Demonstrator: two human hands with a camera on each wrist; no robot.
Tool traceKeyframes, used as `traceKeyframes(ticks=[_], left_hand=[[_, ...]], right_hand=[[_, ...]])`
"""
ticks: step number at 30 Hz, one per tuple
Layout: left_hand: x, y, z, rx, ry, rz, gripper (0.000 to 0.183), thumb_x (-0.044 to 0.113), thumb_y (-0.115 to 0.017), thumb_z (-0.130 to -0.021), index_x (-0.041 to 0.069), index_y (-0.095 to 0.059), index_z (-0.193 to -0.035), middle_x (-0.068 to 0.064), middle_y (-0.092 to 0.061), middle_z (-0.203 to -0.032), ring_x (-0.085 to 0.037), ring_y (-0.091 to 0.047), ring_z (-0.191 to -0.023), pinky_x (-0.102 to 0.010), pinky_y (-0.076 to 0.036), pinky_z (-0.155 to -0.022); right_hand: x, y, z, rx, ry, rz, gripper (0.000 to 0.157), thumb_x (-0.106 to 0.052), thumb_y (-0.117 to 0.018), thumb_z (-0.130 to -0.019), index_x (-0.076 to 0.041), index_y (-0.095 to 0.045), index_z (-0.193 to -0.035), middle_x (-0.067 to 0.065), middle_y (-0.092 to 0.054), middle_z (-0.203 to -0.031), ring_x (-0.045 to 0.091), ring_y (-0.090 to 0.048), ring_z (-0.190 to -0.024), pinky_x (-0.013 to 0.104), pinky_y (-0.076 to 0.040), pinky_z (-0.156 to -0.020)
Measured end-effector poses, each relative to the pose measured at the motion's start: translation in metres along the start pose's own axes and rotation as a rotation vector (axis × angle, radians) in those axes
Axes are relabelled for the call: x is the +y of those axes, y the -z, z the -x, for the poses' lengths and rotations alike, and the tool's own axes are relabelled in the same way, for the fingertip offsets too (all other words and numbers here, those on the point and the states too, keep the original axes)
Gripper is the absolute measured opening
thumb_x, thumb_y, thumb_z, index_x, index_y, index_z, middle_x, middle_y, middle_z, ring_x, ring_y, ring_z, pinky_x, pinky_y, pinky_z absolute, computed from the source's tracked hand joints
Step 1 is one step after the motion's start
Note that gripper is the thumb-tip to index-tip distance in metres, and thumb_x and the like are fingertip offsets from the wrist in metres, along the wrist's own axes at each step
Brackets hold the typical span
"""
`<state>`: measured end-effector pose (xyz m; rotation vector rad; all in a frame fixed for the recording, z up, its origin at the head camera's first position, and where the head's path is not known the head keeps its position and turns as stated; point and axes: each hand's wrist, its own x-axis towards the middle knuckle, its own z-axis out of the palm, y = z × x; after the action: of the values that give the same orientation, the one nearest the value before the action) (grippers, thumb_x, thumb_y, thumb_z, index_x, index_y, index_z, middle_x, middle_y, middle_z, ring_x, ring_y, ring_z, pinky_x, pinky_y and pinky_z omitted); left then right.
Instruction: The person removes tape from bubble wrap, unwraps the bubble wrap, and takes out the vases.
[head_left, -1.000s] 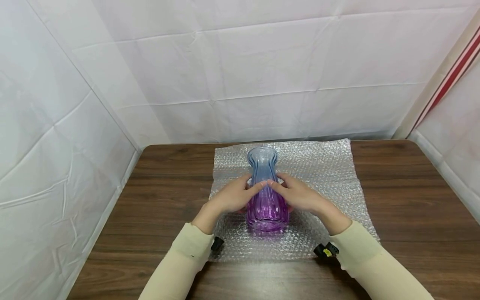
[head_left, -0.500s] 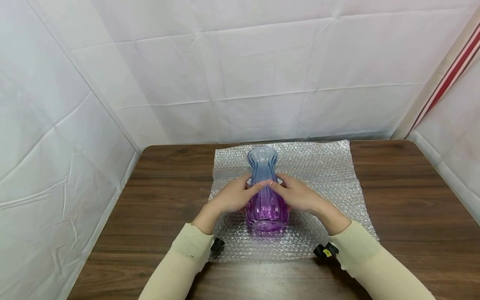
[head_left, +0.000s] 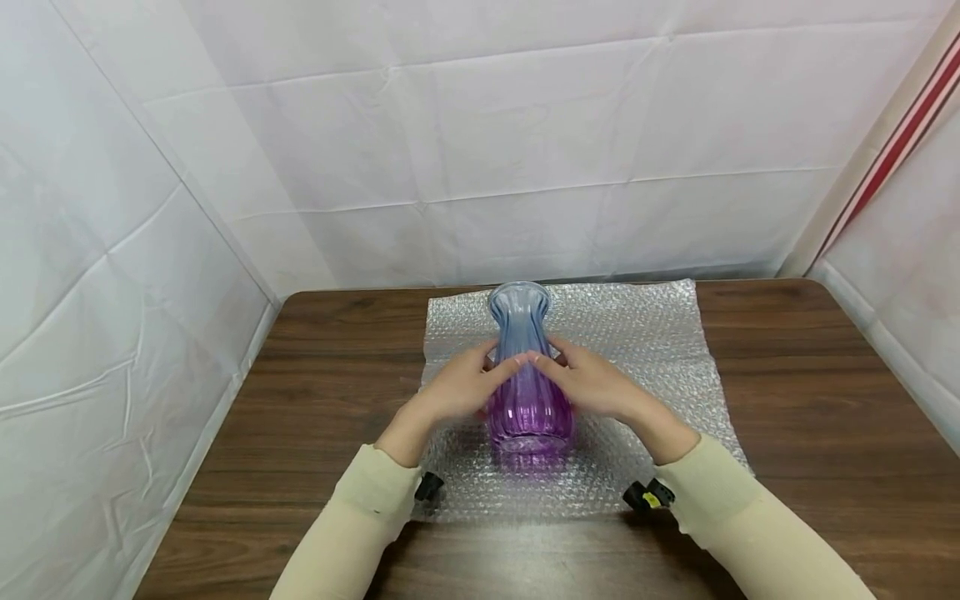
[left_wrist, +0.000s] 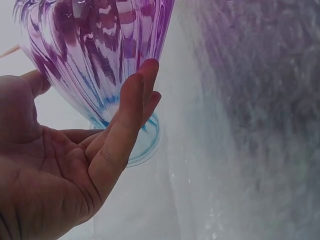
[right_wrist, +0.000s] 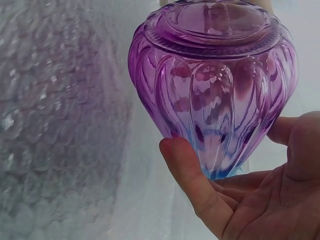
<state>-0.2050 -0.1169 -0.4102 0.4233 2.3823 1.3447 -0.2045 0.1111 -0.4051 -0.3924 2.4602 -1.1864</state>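
A ribbed glass vase (head_left: 528, 408), blue at its flared mouth and purple at its base, leans away over a sheet of bubble wrap (head_left: 637, 333) in the head view. My left hand (head_left: 461, 383) grips its left side and my right hand (head_left: 592, 383) its right side. Both thumbs meet across the front of the glass. In the left wrist view, the fingers (left_wrist: 132, 100) curl under the vase's body (left_wrist: 95, 50). From the right wrist, the round base of the vase (right_wrist: 215, 25) shows, with the right hand (right_wrist: 250, 200) cupping the narrowing part below.
The bubble wrap lies flat on a dark wooden table (head_left: 322, 400), reaching toward its back edge. White cloth walls (head_left: 510, 150) stand behind and at both sides. A red stripe (head_left: 907, 142) runs down the right corner.
The vase and both hands have shifted slightly up and to the left in the head view. The grip of both hands stays the same, and the bubble wrap stays spread out.
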Motion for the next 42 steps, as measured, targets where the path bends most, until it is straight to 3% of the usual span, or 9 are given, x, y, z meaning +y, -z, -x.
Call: traceKeyframes(ticks=[9,12,18,22,28,34,42], left_hand=[[0.004,0.014,0.01,-0.004,0.021,0.039,0.079,0.059,-0.056,-0.102,0.016,-0.03,-0.164,-0.019,-0.067,-0.119,-0.026,-0.074,-0.078,-0.05,-0.063,-0.063],[0.003,0.018,0.013,-0.01,0.012,0.057,0.076,0.055,-0.06,-0.102,0.017,-0.034,-0.161,-0.022,-0.064,-0.124,-0.027,-0.073,-0.082,-0.052,-0.063,-0.063],[-0.001,0.024,0.02,-0.016,0.024,0.112,0.079,0.046,-0.066,-0.101,0.017,-0.027,-0.163,-0.024,-0.059,-0.132,-0.031,-0.074,-0.088,-0.049,-0.063,-0.063],[-0.002,0.027,0.024,-0.016,0.031,0.151,0.086,0.044,-0.068,-0.101,0.019,-0.019,-0.166,-0.024,-0.055,-0.139,-0.035,-0.072,-0.102,-0.044,-0.064,-0.064],[-0.003,0.028,0.027,-0.019,0.024,0.192,0.084,0.038,-0.067,-0.102,0.023,-0.015,-0.167,-0.025,-0.051,-0.146,-0.042,-0.068,-0.115,-0.046,-0.064,-0.065],[-0.003,0.031,0.031,-0.014,0.012,0.209,0.085,0.033,-0.066,-0.103,0.029,-0.01,-0.167,-0.026,-0.047,-0.148,-0.045,-0.066,-0.116,-0.048,-0.064,-0.064],[-0.004,0.034,0.036,0.026,0.047,0.25,0.091,0.032,-0.068,-0.102,0.026,-0.005,-0.168,-0.026,-0.038,-0.159,-0.048,-0.063,-0.123,-0.046,-0.065,-0.072]], right_hand=[[-0.016,-0.003,-0.006,0.007,0.033,0.027,0.08,-0.056,-0.046,-0.107,-0.01,-0.018,-0.166,0.024,-0.065,-0.133,0.025,-0.073,-0.097,0.037,-0.062,-0.073],[-0.021,-0.005,-0.007,-0.005,0.044,0.001,0.075,-0.051,-0.048,-0.108,-0.013,-0.019,-0.167,0.025,-0.064,-0.133,0.027,-0.073,-0.097,0.038,-0.063,-0.071],[-0.029,-0.009,-0.01,-0.017,0.082,-0.023,0.071,-0.044,-0.052,-0.108,-0.02,-0.021,-0.167,0.024,-0.065,-0.13,0.028,-0.074,-0.093,0.036,-0.063,-0.067],[-0.034,-0.011,-0.011,-0.014,0.11,-0.006,0.074,-0.043,-0.053,-0.107,-0.017,-0.019,-0.167,0.024,-0.064,-0.132,0.03,-0.073,-0.098,0.037,-0.064,-0.071],[-0.036,-0.014,-0.013,0.006,0.145,0.043,0.074,-0.043,-0.055,-0.107,-0.017,-0.02,-0.167,0.021,-0.063,-0.138,0.035,-0.07,-0.114,0.044,-0.063,-0.085],[-0.041,-0.016,-0.014,0.009,0.142,0.025,0.076,-0.043,-0.057,-0.106,-0.018,-0.02,-0.167,0.022,-0.063,-0.136,0.033,-0.071,-0.108,0.043,-0.063,-0.082],[-0.046,-0.019,-0.017,0.035,0.147,0.033,0.078,-0.043,-0.06,-0.104,-0.022,-0.019,-0.167,0.019,-0.062,-0.135,0.033,-0.07,-0.107,0.046,-0.062,-0.085]])
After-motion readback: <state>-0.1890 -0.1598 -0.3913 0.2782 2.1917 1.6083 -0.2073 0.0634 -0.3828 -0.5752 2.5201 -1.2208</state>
